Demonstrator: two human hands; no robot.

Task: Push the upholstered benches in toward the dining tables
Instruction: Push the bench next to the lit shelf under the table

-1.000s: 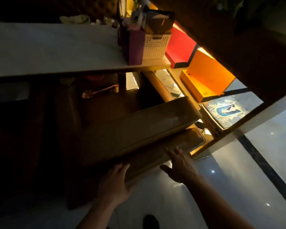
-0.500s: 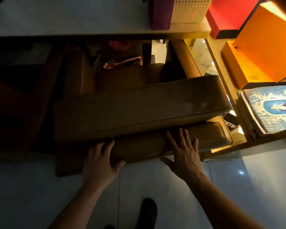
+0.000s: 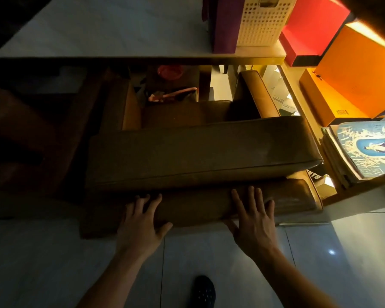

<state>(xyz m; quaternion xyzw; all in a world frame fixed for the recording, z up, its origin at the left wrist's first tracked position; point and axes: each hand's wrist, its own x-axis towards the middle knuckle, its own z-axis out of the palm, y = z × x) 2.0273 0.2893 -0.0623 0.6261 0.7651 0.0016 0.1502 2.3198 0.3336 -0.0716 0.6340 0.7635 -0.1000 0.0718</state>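
— Two hands on the bench [image 3: 200, 205]?
— Yes. Left hand [image 3: 140, 223] flat on its near edge, fingers spread; right hand [image 3: 253, 221] the same, further right, gripping nothing.
— And the bench?
— On the floor [image 3: 320, 263], below a cushion [image 3: 200, 152], near the table [image 3: 111, 34].

Compared with one second ago, both hands now rest flat on the near edge of the lower bench [image 3: 209, 203], where before they only approached it. The left hand [image 3: 140, 225] lies with spread fingers toward the bench's left half; its thumb now hooks against the bench's front face. The right hand [image 3: 253, 221] sits further onto the bench's right half than half a second ago, fingers reaching closer to the upper cushion [image 3: 200, 152]. A dark shoe [image 3: 202, 292] now shows below the bench.
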